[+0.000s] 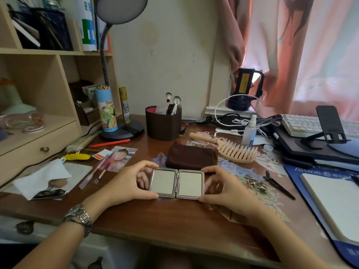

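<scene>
At the front middle of the desk (155,216), we hold the folding mirror (176,183) opened flat, its two panes side by side and facing up, just in front of the brown cloth (191,157). Our left hand (126,183) grasps the left frame, thumb at the near edge and fingers curled over the far edge. Our right hand (223,188) grasps the right frame likewise. We judge it best to pinch only the metal rim, keep fingertips off the glass, and swing both halves evenly about the middle hinge without twisting.

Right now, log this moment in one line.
left hand: grips folding mirror | right hand: grips it | state: open flat
</scene>
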`<action>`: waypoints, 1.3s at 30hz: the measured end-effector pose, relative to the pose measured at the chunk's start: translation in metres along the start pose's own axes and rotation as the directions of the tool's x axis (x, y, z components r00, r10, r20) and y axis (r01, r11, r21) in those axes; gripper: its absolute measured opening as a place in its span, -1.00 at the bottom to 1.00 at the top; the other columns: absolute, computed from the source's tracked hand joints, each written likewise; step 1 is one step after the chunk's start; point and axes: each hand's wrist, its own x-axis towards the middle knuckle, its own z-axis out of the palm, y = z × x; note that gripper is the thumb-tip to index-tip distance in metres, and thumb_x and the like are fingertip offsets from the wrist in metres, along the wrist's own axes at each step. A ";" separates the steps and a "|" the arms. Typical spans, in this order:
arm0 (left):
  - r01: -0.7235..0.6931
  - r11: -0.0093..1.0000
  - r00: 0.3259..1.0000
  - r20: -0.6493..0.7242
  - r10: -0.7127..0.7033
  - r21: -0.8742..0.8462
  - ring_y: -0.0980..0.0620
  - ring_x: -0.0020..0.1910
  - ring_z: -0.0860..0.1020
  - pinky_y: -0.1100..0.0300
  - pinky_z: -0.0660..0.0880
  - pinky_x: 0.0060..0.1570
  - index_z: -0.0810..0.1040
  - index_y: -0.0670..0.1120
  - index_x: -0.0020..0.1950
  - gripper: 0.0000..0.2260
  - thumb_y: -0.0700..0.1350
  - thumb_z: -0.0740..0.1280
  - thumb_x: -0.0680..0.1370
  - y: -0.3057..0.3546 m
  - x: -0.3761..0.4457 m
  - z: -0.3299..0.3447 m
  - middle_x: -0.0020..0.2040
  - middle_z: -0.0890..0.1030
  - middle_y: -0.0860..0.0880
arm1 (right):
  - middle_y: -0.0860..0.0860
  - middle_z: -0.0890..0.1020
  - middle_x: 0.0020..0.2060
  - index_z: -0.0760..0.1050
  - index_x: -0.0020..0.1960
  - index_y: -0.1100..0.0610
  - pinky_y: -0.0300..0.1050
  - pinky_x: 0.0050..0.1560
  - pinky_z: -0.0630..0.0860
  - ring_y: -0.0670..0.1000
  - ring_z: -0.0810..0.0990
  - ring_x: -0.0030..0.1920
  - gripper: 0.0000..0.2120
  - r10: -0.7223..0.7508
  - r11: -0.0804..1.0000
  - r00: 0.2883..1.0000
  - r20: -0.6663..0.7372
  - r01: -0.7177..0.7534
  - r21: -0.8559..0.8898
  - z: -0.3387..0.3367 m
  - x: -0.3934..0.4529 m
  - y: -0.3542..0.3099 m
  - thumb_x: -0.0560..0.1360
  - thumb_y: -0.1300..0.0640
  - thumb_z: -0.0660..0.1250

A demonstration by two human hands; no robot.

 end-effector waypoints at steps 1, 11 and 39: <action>0.015 0.999 1.000 0.008 -0.015 -0.041 0.10 -0.22 0.61 0.23 0.58 -0.14 0.41 0.17 0.21 -0.37 -0.10 0.62 0.26 0.000 0.002 0.002 0.09 0.57 0.05 | -0.02 0.66 -0.15 0.35 0.23 -0.08 -0.14 -0.15 0.57 -0.10 0.63 -0.25 -0.38 0.009 1.000 1.000 -0.008 -0.009 0.019 0.000 -0.001 0.001 0.29 0.09 0.57; 0.092 0.934 0.995 -0.011 -0.102 -0.345 -0.01 -0.05 0.62 0.10 0.60 0.02 0.39 0.13 0.33 -0.32 -0.26 0.55 0.32 0.016 0.004 0.009 0.17 0.56 0.03 | -0.05 0.68 -0.16 0.33 0.28 -0.01 -0.13 -0.13 0.59 -0.08 0.64 -0.25 -0.34 0.064 0.997 0.998 0.001 -0.064 0.038 -0.001 -0.002 -0.001 0.28 0.10 0.58; -0.137 0.989 0.988 -0.076 0.133 -0.055 0.19 0.00 0.58 0.37 0.52 -0.03 0.65 0.13 0.04 -0.71 -0.09 0.54 0.35 0.030 0.013 0.053 0.01 0.63 0.13 | -0.17 0.42 0.05 0.36 0.28 -0.17 -0.22 0.00 0.47 -0.15 0.48 0.03 -0.24 0.092 0.991 0.994 -0.056 -0.097 -0.087 -0.009 -0.001 0.007 0.15 -0.25 0.55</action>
